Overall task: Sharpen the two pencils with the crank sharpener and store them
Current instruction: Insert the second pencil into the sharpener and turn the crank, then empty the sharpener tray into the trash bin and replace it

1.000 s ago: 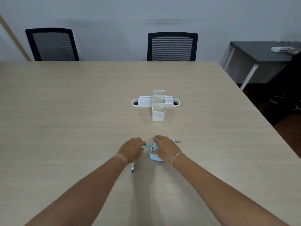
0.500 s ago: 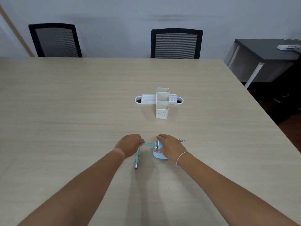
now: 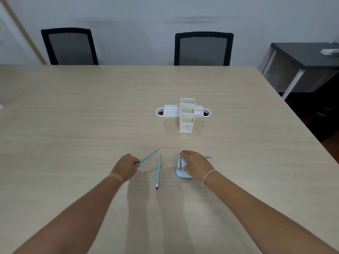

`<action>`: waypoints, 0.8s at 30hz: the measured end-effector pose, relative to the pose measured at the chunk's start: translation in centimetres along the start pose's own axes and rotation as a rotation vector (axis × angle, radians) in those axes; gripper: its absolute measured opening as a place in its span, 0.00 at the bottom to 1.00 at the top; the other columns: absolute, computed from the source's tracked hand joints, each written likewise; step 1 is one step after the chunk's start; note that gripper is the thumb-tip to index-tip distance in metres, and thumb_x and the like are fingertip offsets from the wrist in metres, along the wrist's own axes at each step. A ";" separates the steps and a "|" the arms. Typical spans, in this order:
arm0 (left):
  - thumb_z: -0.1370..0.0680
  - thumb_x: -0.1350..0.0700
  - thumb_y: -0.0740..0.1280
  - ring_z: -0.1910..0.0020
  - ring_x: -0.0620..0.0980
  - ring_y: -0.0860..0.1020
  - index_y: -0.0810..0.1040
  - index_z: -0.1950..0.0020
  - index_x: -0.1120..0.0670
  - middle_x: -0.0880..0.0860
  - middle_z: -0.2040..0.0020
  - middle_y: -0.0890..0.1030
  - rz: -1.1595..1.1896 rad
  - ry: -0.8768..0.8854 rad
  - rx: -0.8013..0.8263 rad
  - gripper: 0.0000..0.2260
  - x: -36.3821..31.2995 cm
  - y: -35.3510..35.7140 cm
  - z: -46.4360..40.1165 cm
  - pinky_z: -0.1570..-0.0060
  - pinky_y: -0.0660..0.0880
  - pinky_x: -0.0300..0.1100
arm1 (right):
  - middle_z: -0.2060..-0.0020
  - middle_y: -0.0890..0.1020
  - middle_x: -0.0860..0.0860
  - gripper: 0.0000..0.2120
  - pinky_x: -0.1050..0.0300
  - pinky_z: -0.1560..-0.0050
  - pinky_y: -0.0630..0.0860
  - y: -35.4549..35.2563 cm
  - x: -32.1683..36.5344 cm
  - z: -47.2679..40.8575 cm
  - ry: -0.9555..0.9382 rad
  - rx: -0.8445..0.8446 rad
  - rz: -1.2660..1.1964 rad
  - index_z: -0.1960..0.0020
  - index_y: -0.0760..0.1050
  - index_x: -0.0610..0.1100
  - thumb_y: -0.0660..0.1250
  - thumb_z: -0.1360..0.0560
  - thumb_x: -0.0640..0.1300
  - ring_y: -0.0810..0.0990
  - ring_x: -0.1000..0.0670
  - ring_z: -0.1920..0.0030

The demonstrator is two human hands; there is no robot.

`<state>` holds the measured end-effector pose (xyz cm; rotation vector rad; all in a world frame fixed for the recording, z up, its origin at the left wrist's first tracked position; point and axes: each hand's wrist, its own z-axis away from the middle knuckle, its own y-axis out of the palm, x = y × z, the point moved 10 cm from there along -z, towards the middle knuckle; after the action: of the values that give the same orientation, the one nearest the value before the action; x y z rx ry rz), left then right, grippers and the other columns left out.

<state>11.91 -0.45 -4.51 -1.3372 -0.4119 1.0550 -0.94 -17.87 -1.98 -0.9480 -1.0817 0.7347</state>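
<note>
My left hand (image 3: 126, 166) grips one teal pencil (image 3: 149, 156) by its rear end, its sharp tip pointing up and to the right, away from the sharpener. A second teal pencil (image 3: 158, 171) lies flat on the table between my hands, tip away from me, purple eraser towards me. My right hand (image 3: 196, 165) rests on top of the light blue crank sharpener (image 3: 180, 171), holding it down; its metal crank handle (image 3: 208, 156) sticks out to the right. The white desk organiser (image 3: 187, 114) stands further back, its tall compartments showing nothing inside.
The wooden table (image 3: 73, 125) stretches wide on all sides. Two black mesh chairs (image 3: 203, 49) stand at its far edge. A dark side table (image 3: 302, 57) with a small white device is at the right, past the table's right edge.
My left hand has pulled its pencil out of the sharpener and moved left; the pencil now shows a sharp tip. My right hand stays on the sharpener.
</note>
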 end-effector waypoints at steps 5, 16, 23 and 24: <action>0.25 0.63 0.63 0.61 0.55 0.74 0.81 0.57 0.64 0.64 0.54 0.82 0.261 -0.187 -0.012 0.08 0.2 2.7 0.8 0.62 0.69 0.42 | 0.39 0.75 0.44 0.21 0.51 0.40 0.71 0.0 0.0 0.2 -0.013 -0.014 0.013 0.38 0.70 0.37 0.69 0.29 0.37 0.72 0.44 0.38; 0.27 0.64 0.62 0.55 0.62 0.80 0.77 0.51 0.60 0.61 0.52 0.79 0.409 -0.330 -0.054 0.07 0.4 5.2 1.3 0.54 0.79 0.50 | 0.36 0.73 0.43 0.20 0.50 0.36 0.68 -0.3 0.2 0.3 -0.007 0.004 0.005 0.37 0.69 0.37 0.67 0.28 0.38 0.69 0.44 0.35; 0.27 0.64 0.63 0.57 0.62 0.81 0.76 0.52 0.59 0.60 0.54 0.79 0.431 -0.330 -0.047 0.06 0.4 5.4 1.4 0.55 0.80 0.51 | 0.35 0.72 0.42 0.21 0.50 0.36 0.67 -0.5 0.4 0.5 -0.015 0.012 0.005 0.36 0.68 0.36 0.66 0.27 0.38 0.68 0.44 0.34; 0.27 0.63 0.63 0.58 0.62 0.80 0.75 0.52 0.58 0.59 0.54 0.78 0.429 -0.329 -0.040 0.05 0.4 5.3 1.4 0.55 0.80 0.52 | 0.35 0.72 0.42 0.21 0.49 0.36 0.67 -0.5 0.5 0.5 -0.020 0.013 0.010 0.36 0.68 0.36 0.66 0.27 0.38 0.68 0.44 0.34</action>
<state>9.00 0.04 -9.19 -1.3203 -0.3979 1.6434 -1.27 -17.54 -1.23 -0.9372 -1.0886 0.7599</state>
